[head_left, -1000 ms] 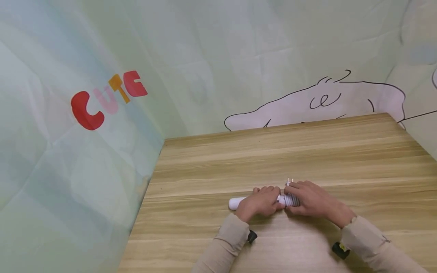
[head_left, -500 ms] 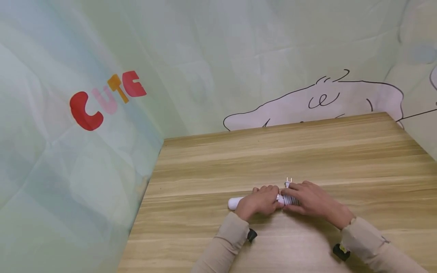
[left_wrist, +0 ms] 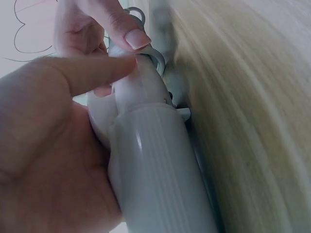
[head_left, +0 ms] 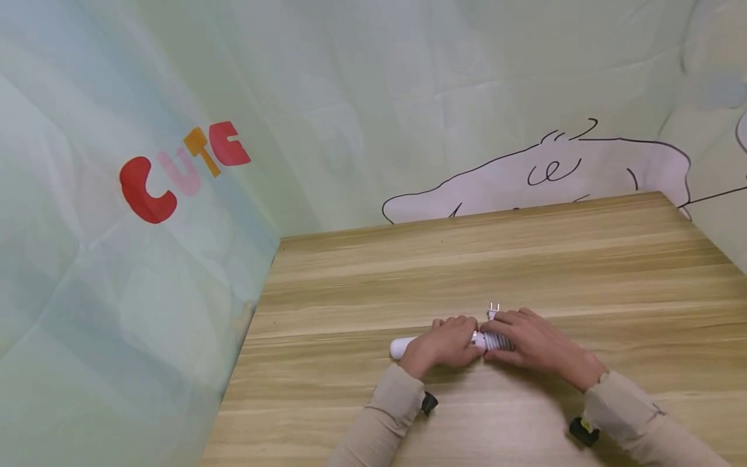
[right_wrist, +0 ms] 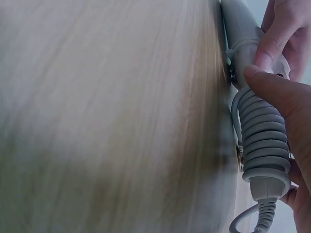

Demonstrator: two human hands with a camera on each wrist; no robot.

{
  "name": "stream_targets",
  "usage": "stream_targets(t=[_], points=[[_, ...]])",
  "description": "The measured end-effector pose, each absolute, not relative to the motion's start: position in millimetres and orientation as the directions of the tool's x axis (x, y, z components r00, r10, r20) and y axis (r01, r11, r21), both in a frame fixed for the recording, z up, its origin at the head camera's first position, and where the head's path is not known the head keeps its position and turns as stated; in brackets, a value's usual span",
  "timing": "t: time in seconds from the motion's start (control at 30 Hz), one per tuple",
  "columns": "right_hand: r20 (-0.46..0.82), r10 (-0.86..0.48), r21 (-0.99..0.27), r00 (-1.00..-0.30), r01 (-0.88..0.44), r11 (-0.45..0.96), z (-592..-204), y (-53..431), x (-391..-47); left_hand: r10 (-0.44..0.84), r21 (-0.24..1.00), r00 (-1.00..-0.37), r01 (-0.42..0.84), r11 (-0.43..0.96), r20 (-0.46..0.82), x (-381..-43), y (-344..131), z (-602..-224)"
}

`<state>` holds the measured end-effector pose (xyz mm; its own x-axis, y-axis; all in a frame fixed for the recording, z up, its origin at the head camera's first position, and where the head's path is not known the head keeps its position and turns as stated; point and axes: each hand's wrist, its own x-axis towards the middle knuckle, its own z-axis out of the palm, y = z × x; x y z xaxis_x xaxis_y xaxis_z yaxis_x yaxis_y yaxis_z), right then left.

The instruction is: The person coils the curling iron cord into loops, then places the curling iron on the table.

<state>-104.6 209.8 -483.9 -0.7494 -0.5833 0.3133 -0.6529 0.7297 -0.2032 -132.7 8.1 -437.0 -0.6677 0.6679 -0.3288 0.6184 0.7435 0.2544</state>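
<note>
A white wand-shaped electric appliance (head_left: 400,348) lies crosswise, close over the tabletop. My left hand (head_left: 445,344) grips its middle, leaving the rounded left end bare. In the left wrist view the smooth barrel (left_wrist: 153,165) has fine ribs and a small side tab. Grey-white cord (right_wrist: 265,133) is wound tightly in several turns round the narrower right end. My right hand (head_left: 528,342) holds this coiled part, its thumb near the left thumb and its other fingers round the far side. The two-pin plug (head_left: 493,312) sticks out beyond the right fingers.
The wood-grain table (head_left: 373,279) stretches behind and to both sides of the hands. A printed cloth wall (head_left: 327,130) stands along its back and left edges. Dark wrist devices (head_left: 583,431) hang under both cuffs.
The right fingers have shifted slightly left along the coiled cord. The left hand and the appliance stay almost where they were.
</note>
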Motion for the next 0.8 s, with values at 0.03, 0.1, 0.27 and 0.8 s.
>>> stream_targets(t=[0.03, 0.1, 0.27, 0.8], points=[[0.312, -0.583, -0.207, -0.750, -0.652, 0.729, -484, 210, -104, 0.668, 0.247, -0.669, 0.622, 0.743, -0.325, -132, 8, -437], [0.311, -0.581, -0.213, -0.752, -0.651, 0.729, -484, 209, -103, 0.663, 0.228, -0.679, 0.624, 0.747, -0.316, -131, 7, -438], [0.305, -0.576, -0.215, -0.758, -0.645, 0.734, -485, 207, -102, 0.654, 0.203, -0.698, 0.623, 0.756, -0.293, -130, 5, -438], [0.295, -0.515, -0.243, -0.805, -0.585, 0.774, -484, 211, -101, 0.638, 0.293, -0.713, 0.568, 0.769, -0.290, -136, -7, -435]])
